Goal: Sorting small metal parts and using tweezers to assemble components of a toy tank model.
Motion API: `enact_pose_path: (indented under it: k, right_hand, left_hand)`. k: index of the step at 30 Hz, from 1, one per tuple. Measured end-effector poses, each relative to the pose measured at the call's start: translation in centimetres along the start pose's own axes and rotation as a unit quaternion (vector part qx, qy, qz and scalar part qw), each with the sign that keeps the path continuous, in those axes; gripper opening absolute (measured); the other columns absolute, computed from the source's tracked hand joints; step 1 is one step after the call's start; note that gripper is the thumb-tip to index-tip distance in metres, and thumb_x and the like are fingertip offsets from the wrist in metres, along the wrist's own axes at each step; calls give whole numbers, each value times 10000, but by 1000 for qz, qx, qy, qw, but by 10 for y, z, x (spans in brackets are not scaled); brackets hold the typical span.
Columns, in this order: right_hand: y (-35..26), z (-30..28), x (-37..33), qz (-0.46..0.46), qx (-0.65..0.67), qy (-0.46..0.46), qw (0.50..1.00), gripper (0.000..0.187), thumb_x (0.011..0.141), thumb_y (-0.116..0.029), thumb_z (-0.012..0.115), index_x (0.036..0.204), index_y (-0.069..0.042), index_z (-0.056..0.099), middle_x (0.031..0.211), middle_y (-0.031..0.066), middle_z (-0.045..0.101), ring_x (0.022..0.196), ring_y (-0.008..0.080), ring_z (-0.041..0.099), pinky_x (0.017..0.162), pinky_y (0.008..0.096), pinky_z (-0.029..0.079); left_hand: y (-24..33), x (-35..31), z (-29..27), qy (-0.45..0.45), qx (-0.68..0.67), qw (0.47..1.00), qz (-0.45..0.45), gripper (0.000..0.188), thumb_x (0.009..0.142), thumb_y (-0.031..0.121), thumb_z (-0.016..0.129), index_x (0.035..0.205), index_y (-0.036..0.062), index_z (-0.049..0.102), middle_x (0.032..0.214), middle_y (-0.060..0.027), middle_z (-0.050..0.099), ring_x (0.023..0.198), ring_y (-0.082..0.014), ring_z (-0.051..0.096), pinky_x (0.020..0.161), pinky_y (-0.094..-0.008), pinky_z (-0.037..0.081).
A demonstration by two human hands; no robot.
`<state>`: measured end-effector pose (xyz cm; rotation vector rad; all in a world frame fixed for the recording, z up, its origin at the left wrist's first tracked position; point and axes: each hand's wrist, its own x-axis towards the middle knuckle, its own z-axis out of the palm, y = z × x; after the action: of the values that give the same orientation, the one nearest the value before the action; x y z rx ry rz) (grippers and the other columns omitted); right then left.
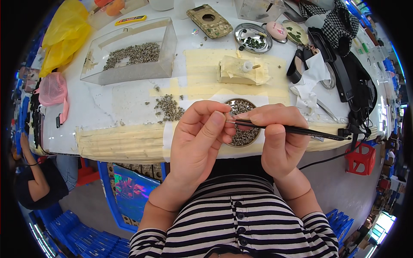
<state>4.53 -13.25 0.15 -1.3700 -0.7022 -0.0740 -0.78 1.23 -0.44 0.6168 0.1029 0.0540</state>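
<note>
Both my hands meet over the near edge of the table. Black tweezers (297,130) lie in the closed fingers of my right hand (279,133), their thin tips pointing left. Those tips reach the fingertips of my left hand (200,139), whose thumb and fingers are pinched together. Whatever the pinch holds is too small to make out. Just behind and partly under my hands stands a round dish (244,144) full of small metallic parts. To its left, a loose pile of similar small parts (169,107) lies on the table.
A clear box (129,77) with more small parts stands back left. Behind the dish sits a taped block (243,71); farther back are a camouflage-patterned model hull (208,20) and a steel plate (254,38) with green bits. A pink mesh strainer (53,89) lies at left, near another person (41,182).
</note>
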Motion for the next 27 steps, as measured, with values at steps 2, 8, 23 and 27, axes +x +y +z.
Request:
enact_pose_path:
  k: [2, 8, 23, 27]
  right_hand:
    - [-2, 1, 1, -6, -3, -1, 1000, 154, 890, -99, 595, 978, 26, 609, 939, 110, 636, 828, 166, 595, 747, 276, 476]
    - [-2, 0, 1, -5, -10, -6, 1000, 151, 895, -97, 587, 981, 26, 603, 946, 108, 631, 841, 160, 592, 755, 270, 473]
    - [0, 6, 9, 94, 122, 61, 986, 260, 978, -218, 444, 944, 19, 545, 864, 117, 630, 742, 147, 640, 701, 261, 535]
    - [-2, 7, 13, 127, 151, 71, 978, 287, 984, -240, 426, 934, 16, 545, 843, 117, 632, 740, 168, 656, 670, 264, 546]
  left_hand:
    - [0, 0, 0, -1, 0, 1000, 2, 163, 945, 103, 513, 1077, 15, 549, 880, -36, 607, 780, -78, 578, 688, -193, 481]
    - [0, -1, 0, -1, 0, 1000, 6, 165, 947, 103, 509, 1080, 13, 546, 891, -45, 608, 783, -83, 579, 689, -194, 481]
    - [1, -3, -3, 1, -8, 1000, -10, 194, 944, 103, 514, 1095, -6, 567, 947, -68, 632, 832, -102, 596, 732, -207, 490]
    - [1, -2, -2, -2, -9, 1000, -12, 200, 942, 100, 517, 1097, -13, 574, 948, -70, 636, 832, -100, 596, 736, -206, 490]
